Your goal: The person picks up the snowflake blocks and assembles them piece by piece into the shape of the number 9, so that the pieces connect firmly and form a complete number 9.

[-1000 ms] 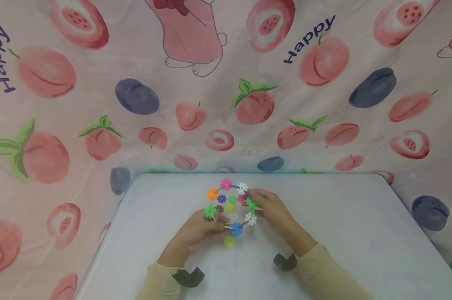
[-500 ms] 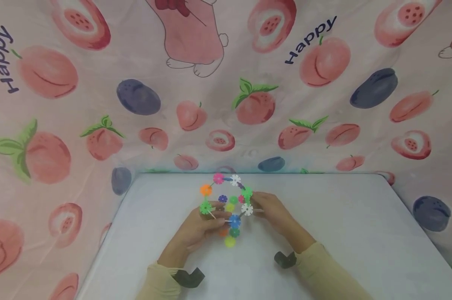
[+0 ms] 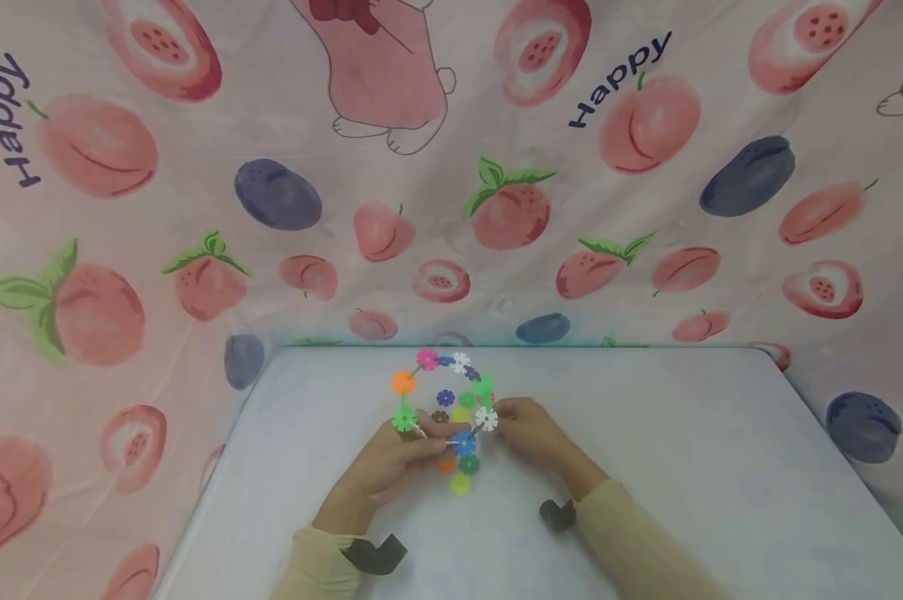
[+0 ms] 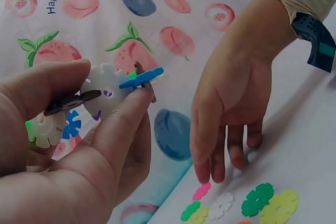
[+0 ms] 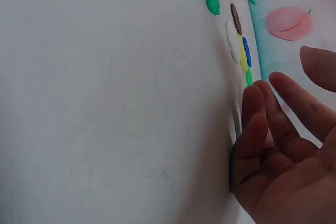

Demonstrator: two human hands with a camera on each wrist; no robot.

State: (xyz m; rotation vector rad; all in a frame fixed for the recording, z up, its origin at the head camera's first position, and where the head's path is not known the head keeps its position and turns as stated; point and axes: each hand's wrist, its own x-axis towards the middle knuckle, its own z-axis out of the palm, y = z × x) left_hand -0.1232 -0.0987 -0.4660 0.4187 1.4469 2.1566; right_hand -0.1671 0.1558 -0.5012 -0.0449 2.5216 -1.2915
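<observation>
A ring of slotted snowflake discs [image 3: 463, 443], joined edge to edge in many colours, is held up over the table. My left hand [image 3: 391, 454] pinches it at its near side. Close up in the left wrist view, thumb and fingers grip around a white disc [image 4: 107, 90], with a brown disc [image 4: 73, 102] and a blue disc [image 4: 142, 78] slotted beside it. Beyond the ring my right hand [image 3: 534, 433] reaches down over loose discs. In the left wrist view its fingers hang loosely, fingertips close by a pink disc [image 4: 201, 191]. The right wrist view shows nothing in its grasp.
Several loose discs lie on the white table [image 3: 684, 467], among them a yellow disc [image 3: 461, 484], a dark green disc [image 3: 470, 464] and a dark blue disc [image 3: 446, 398]. A peach-patterned cloth [image 3: 436, 192] rises behind the table and along its sides.
The ring has shifted left and tilted with my left hand, uncovering the dark green and orange discs below. My right hand has left the ring's right side and moved lower, toward the loose discs.
</observation>
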